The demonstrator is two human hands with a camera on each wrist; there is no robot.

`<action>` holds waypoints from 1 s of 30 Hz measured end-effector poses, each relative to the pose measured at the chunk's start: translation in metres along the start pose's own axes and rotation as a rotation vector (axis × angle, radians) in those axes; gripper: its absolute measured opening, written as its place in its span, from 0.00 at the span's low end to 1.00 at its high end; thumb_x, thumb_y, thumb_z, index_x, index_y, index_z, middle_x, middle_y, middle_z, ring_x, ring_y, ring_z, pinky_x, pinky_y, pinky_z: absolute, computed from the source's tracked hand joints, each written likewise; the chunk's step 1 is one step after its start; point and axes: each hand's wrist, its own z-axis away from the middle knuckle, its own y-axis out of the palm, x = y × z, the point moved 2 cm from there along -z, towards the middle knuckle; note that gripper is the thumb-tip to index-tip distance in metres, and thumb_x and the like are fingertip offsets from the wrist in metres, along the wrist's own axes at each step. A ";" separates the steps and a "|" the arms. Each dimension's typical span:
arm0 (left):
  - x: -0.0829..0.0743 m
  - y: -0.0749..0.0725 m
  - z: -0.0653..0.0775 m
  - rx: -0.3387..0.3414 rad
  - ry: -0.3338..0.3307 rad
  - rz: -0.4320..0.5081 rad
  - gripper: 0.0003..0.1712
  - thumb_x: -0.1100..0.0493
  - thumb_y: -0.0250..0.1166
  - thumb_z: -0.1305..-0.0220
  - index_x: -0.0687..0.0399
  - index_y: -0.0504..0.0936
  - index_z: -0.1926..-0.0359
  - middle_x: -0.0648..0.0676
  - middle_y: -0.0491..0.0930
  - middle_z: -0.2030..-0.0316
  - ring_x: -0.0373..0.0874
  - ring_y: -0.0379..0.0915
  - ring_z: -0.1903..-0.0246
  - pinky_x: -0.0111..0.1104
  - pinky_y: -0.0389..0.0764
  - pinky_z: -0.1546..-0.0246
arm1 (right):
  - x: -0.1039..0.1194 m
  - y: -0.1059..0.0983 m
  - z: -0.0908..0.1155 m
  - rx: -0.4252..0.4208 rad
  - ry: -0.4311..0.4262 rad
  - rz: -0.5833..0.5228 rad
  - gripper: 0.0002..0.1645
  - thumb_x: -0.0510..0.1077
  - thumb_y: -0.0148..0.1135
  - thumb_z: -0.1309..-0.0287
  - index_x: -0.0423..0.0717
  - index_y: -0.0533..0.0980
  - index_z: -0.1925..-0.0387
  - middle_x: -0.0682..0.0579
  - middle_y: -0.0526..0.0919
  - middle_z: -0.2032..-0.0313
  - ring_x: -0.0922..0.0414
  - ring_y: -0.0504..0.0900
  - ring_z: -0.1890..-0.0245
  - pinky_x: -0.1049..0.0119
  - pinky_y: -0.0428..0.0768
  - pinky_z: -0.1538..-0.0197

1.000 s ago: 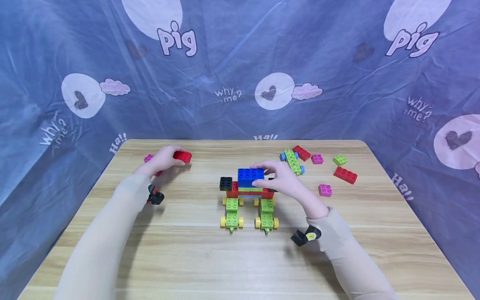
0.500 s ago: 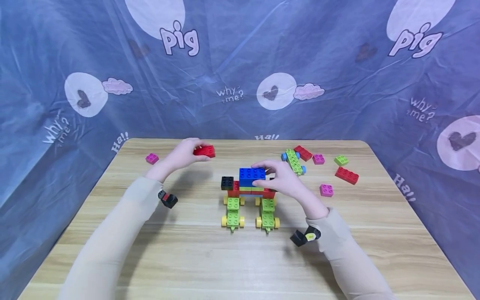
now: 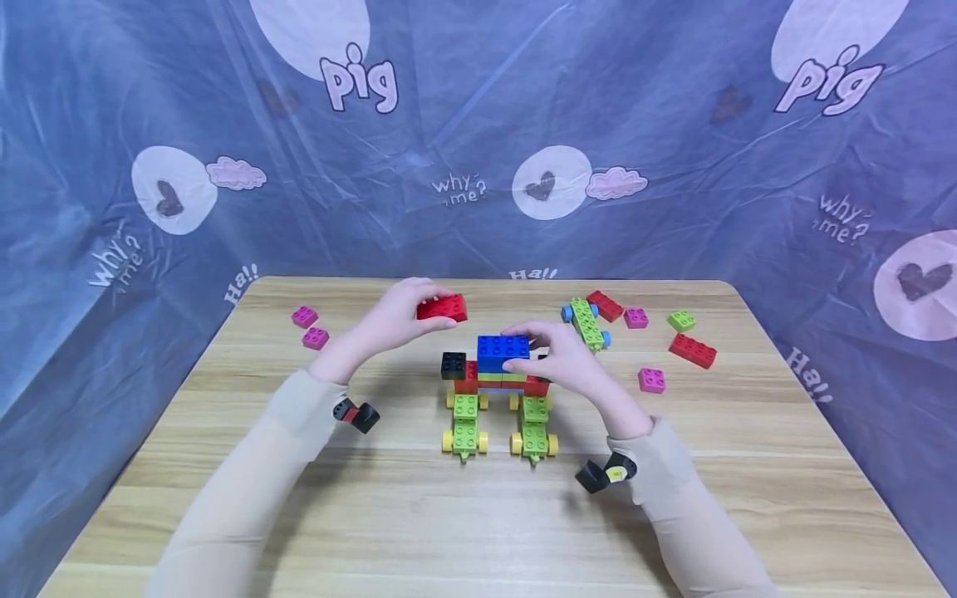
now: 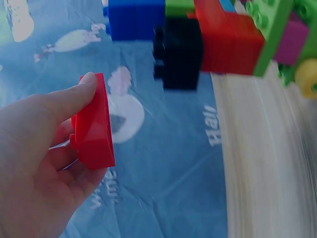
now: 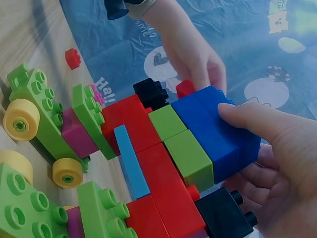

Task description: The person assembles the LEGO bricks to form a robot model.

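Note:
My left hand (image 3: pixel 399 320) pinches a red studded brick (image 3: pixel 449 307) between thumb and fingers, raised just behind and left of the build. In the left wrist view the red brick (image 4: pixel 94 124) is gripped with its studs toward the palm. With thumb and fingers my right hand (image 3: pixel 564 353) holds the blue brick (image 3: pixel 503 353) on top of the build. Below it are light green bricks (image 5: pixel 188 153), then red bricks (image 5: pixel 171 188), with a black brick (image 3: pixel 453 365) at each end. Two green wheeled bases (image 3: pixel 465 423) with yellow wheels carry everything.
To the right lie a green car base (image 3: pixel 586 322) with blue wheels, red bricks (image 3: pixel 692 350), pink bricks (image 3: pixel 651 380) and a small green brick (image 3: pixel 682 320). Two more pink bricks (image 3: pixel 316 338) lie at the far left. A blue printed cloth (image 3: pixel 478 224) hangs behind the table.
My left hand has carried the red brick rightward from the left side to close behind the build, uncovering the two pink bricks. My right hand has stayed on the blue brick.

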 end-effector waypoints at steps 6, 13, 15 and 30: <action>-0.019 0.002 0.004 -0.023 0.072 0.030 0.26 0.50 0.69 0.41 0.58 0.80 0.45 0.59 0.80 0.49 0.53 0.74 0.49 0.46 0.76 0.48 | -0.001 0.001 -0.001 -0.003 -0.004 0.005 0.27 0.45 0.73 0.50 0.42 0.79 0.48 0.44 0.84 0.51 0.49 0.82 0.57 0.51 0.81 0.51; -0.033 0.010 0.007 -0.004 0.099 0.054 0.27 0.48 0.69 0.41 0.56 0.80 0.44 0.57 0.81 0.51 0.52 0.73 0.48 0.47 0.74 0.45 | -0.001 0.001 0.000 -0.008 0.015 -0.008 0.26 0.45 0.73 0.50 0.41 0.79 0.48 0.43 0.85 0.53 0.50 0.82 0.60 0.54 0.82 0.54; -0.036 0.011 0.008 -0.001 0.100 0.063 0.27 0.48 0.69 0.42 0.56 0.80 0.44 0.57 0.81 0.51 0.51 0.73 0.48 0.47 0.75 0.46 | -0.001 0.001 0.001 -0.006 0.027 -0.009 0.27 0.45 0.73 0.49 0.42 0.79 0.47 0.44 0.84 0.53 0.50 0.82 0.60 0.54 0.82 0.55; -0.046 0.020 0.014 -0.002 0.120 0.076 0.27 0.48 0.71 0.43 0.56 0.82 0.46 0.54 0.81 0.55 0.47 0.77 0.55 0.41 0.79 0.52 | -0.003 0.000 0.002 -0.010 0.018 -0.045 0.26 0.44 0.72 0.48 0.41 0.79 0.47 0.42 0.84 0.52 0.49 0.84 0.60 0.54 0.83 0.56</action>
